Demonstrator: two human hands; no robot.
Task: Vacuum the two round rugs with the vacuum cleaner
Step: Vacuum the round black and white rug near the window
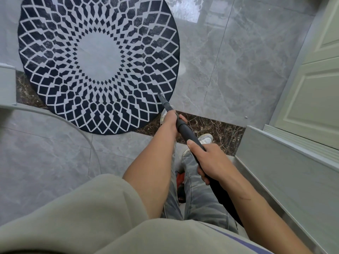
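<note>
I've got my left hand (169,121) forward and my right hand (213,162) behind, both curled tight round the vacuum wand (184,128), nozzle tip (160,97) at the near-right rim of the patterned round rug (99,61), so slow overlapping strokes inward should avoid rucking it.

Navy round rug (99,61) with pale-grey lattice; black vacuum wand (185,128).

Glossy grey stone tiles (238,61) gleam around a matt woven rug (99,61), its pile slightly worn, beside a smooth matt-black plastic tube (185,129).
</note>
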